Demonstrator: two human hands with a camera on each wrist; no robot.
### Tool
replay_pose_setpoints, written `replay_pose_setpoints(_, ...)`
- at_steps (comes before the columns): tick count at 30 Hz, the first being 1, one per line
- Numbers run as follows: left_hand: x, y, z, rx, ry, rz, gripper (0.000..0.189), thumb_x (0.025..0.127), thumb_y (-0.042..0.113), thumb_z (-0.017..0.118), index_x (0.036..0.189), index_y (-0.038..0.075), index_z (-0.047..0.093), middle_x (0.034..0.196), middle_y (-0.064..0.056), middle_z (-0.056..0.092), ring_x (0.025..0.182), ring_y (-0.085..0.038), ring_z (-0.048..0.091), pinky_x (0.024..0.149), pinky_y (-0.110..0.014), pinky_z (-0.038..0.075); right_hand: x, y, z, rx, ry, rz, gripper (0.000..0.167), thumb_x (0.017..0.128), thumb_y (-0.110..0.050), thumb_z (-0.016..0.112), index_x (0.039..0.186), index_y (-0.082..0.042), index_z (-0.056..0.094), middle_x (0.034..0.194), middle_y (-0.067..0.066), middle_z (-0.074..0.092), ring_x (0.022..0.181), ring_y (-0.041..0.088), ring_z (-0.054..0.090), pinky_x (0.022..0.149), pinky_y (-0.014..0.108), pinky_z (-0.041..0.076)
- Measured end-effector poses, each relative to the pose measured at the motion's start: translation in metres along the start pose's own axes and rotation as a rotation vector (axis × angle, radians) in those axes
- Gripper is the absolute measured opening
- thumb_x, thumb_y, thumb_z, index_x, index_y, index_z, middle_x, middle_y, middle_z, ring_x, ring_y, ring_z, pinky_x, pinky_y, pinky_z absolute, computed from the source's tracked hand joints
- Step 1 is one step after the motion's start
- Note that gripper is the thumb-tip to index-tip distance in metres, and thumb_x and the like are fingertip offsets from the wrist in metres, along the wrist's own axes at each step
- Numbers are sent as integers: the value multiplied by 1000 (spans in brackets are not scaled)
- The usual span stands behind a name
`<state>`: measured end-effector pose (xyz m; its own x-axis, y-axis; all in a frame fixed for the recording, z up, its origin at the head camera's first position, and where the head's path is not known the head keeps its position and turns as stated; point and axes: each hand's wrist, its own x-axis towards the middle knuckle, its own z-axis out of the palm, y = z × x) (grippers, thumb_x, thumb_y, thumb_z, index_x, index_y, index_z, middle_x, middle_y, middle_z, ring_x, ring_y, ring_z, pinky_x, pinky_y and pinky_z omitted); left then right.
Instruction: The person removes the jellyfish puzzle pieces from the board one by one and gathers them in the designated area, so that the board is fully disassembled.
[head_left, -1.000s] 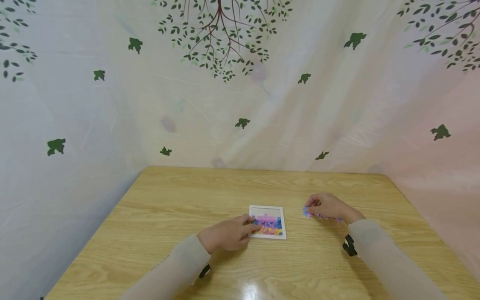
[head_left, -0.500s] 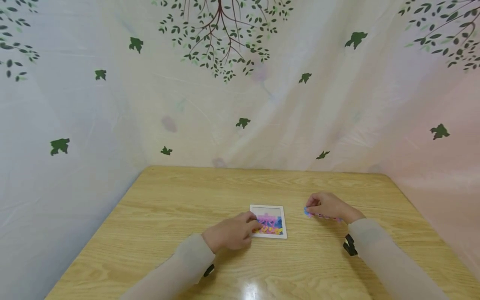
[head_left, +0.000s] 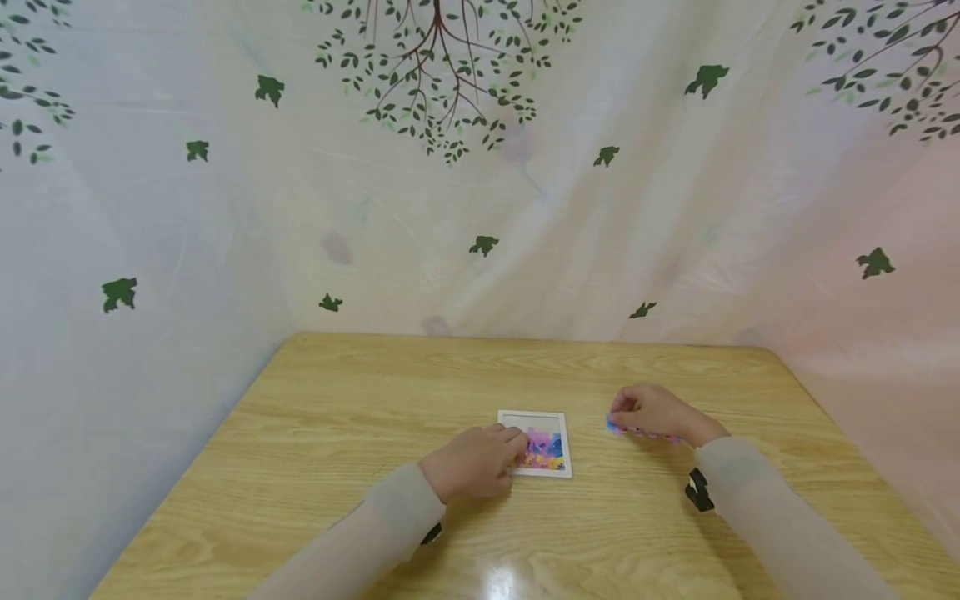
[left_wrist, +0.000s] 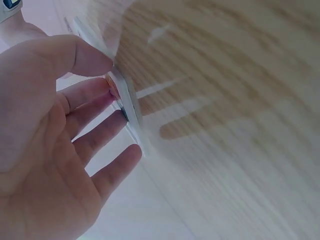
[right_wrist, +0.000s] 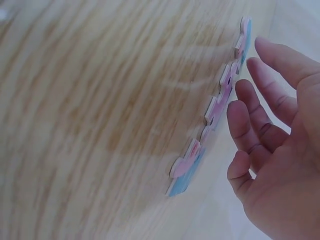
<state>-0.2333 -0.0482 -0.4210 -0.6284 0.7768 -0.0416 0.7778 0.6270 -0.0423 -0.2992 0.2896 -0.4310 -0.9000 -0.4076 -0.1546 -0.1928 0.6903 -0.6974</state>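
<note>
A jigsaw puzzle point(head_left: 546, 450) in pink, blue and yellow fills the nearer part of a white frame tray point(head_left: 567, 454); the tray's far part is bare. My left hand point(head_left: 474, 462) reaches over the tray's left side and covers some of the picture. In the left wrist view its thumb point(left_wrist: 92, 59) is at the tray's edge and its extended fingertips rest on the puzzle side. To the right, a joined strip of pink and blue puzzle pieces point(right_wrist: 215, 112) lies on the table. My right hand point(head_left: 651, 410) is held over it, fingers loosely bent and fingertips close to the strip.
The wooden table point(head_left: 360, 400) reaches back to a pale hanging cloth point(head_left: 405, 208) printed with leaves and branches, which also runs along both sides. Each wrist wears a dark strapped device, plain to see on the right wrist point(head_left: 699, 490).
My left hand has slid a little to the right over the tray, covering more of the puzzle's left part. My right hand and the strip have stayed in place.
</note>
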Motion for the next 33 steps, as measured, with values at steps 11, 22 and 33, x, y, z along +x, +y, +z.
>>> replay_pose_setpoints(11,4,4,-2,6,-97,-26,56,103,27,62,155,40,47,152,3,52,132,-18,55,106,-35,51,1,-15,4,-31,9,-76,15,100,-19,70,104,-5,69,85,6,66,65,15,55,53,24,45)
replay_pose_setpoints(22,3,6,-2,40,-104,-15,54,103,29,62,155,39,48,151,0,51,133,-19,54,107,-37,50,10,-39,31,-113,-48,-227,18,97,-21,74,109,-7,75,93,-5,68,81,12,59,71,25,52)
replay_pose_setpoints(33,3,4,-1,1,-99,-4,52,104,26,62,155,34,50,156,-2,47,140,-20,49,114,-36,44,14,-63,53,-130,-79,-264,30,94,-16,77,120,-2,74,107,4,67,83,10,55,73,25,49)
